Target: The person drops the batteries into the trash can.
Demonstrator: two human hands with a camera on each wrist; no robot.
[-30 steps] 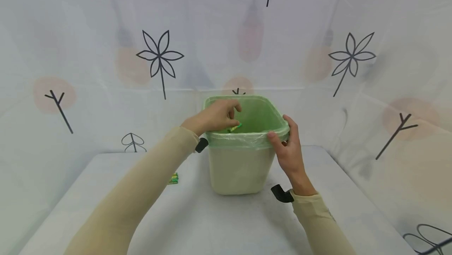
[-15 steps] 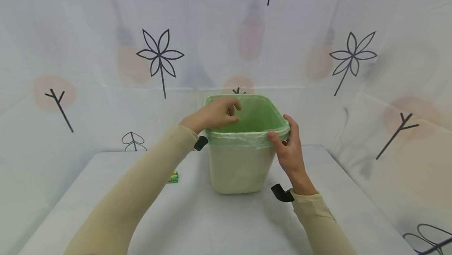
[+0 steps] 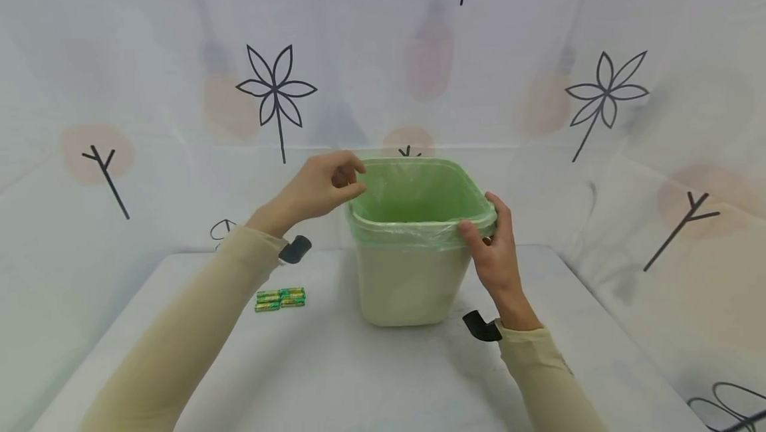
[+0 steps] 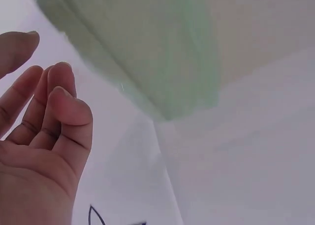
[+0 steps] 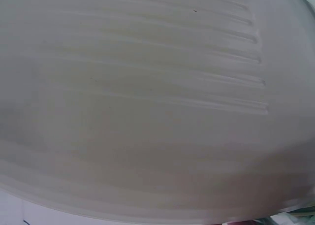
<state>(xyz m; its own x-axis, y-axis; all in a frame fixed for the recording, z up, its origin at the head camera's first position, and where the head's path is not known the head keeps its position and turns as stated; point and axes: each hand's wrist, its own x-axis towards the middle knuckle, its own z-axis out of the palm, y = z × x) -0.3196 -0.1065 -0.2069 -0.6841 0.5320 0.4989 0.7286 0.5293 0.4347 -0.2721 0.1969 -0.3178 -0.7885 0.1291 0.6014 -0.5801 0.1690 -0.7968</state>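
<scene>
A cream waste bin (image 3: 409, 286) stands upright on the table, lined with a thin green plastic bag (image 3: 413, 186) folded down over its rim. My right hand (image 3: 493, 256) grips the bin's right front corner, thumb over the rim and fingers round the side. Just off the left rim hovers my left hand (image 3: 323, 186), its fingers loosely bent with nothing between them, as the left wrist view also shows. Left of the bin, several green and yellow batteries (image 3: 267, 307) lie together in two short columns. The bin's ribbed wall (image 5: 147, 112) fills the right wrist view.
A white table (image 3: 359, 379) carries the bin and batteries. Behind it and at both sides hangs a white cloth (image 3: 371, 73) printed with flowers and twigs. Both wrists wear black straps (image 3: 296, 249).
My left hand has let go of a battery inside the bin and drawn back left past the rim. The batteries on the table are now uncovered. My right hand keeps its grip.
</scene>
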